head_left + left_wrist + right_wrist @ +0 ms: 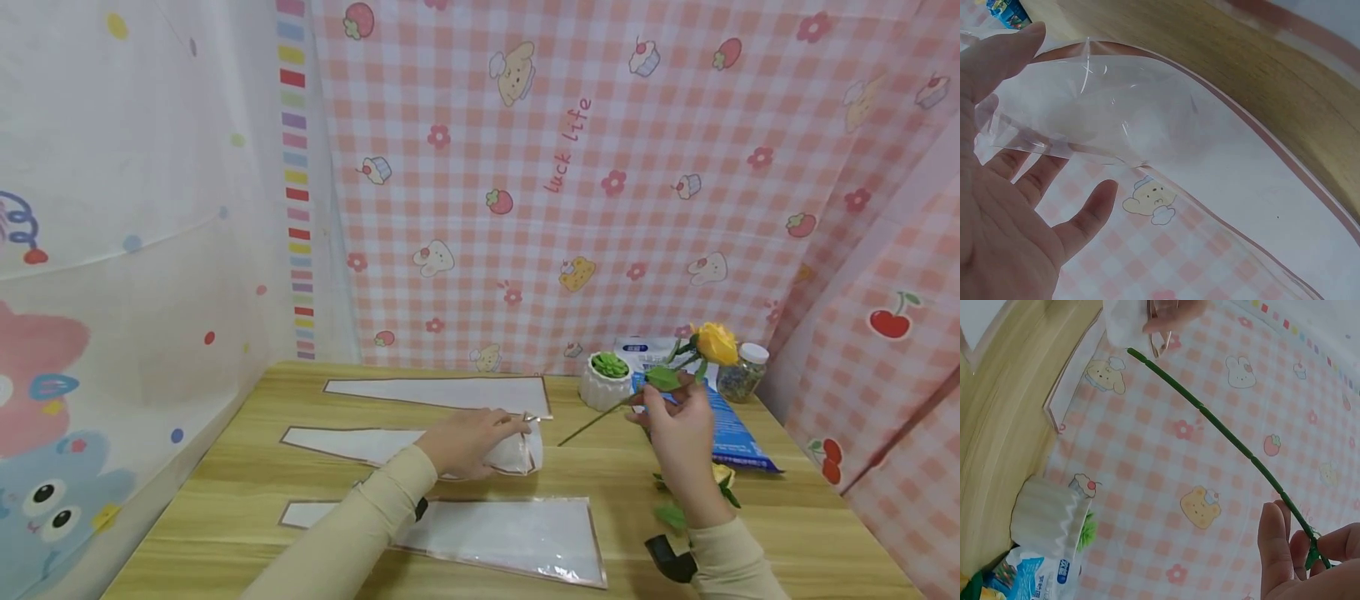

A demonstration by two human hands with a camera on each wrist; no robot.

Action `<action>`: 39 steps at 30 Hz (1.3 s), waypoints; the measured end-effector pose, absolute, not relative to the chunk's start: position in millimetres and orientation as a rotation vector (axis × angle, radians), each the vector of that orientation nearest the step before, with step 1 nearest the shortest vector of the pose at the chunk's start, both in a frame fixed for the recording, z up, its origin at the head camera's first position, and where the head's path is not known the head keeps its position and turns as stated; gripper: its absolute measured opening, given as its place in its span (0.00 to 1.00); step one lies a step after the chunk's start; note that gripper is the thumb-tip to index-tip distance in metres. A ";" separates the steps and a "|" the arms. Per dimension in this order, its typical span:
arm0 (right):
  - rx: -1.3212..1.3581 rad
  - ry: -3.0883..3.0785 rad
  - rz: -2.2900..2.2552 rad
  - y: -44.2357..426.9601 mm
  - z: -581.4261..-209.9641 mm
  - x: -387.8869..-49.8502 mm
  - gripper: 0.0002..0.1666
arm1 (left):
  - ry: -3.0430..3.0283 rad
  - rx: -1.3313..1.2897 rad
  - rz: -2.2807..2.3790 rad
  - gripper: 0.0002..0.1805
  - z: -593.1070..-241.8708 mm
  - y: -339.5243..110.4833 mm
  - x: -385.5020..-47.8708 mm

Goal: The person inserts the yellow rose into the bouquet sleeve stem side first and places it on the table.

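Observation:
A long-stemmed yellow rose (716, 343) is pinched in my right hand (681, 442) just below its leaves; its green stem (1225, 430) slants toward the left hand, the tip free. My left hand (468, 442) grips the wide end of a clear-fronted, brown-edged sleeve (513, 454), the middle of three. In the left wrist view the sleeve's film (1104, 106) bulges between the thumb and fingers of my left hand (1029, 206). The stem tip and the sleeve's mouth are apart.
Two more sleeves lie flat, one behind (465, 392) and one in front (517, 533). At the back right stand a potted succulent (606, 387), a blue packet (738, 433) and a lidded jar (742, 375). Another yellow flower (723, 476) and a black object (670, 560) lie near my right forearm.

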State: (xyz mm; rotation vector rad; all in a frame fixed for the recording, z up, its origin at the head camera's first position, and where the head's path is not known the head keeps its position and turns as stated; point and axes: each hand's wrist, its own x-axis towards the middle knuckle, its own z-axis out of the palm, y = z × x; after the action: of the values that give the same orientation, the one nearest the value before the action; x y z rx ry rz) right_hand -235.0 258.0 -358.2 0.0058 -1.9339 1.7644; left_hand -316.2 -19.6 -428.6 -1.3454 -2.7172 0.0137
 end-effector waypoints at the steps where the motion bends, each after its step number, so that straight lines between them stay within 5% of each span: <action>1: 0.008 -1.936 1.766 256.2 -359.3 -235.6 0.15 | -2.716 -1.347 0.011 0.43 -428.2 -19.2 -316.1; 29: -0.032 -1.946 1.854 224.7 -397.8 -247.8 0.09 | -2.736 -1.324 -0.120 0.45 -425.9 -19.4 -314.8; 39: -0.129 -1.856 2.021 222.1 -408.9 -252.4 0.14 | -2.753 -1.318 -0.160 0.44 -426.1 -19.9 -315.3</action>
State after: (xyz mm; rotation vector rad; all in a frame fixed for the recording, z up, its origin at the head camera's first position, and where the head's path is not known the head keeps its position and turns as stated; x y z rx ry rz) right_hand -252.4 222.1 -408.9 -0.1289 -1.8560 2.0210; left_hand -315.3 -19.9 -426.1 -1.3180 -2.7527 -0.1601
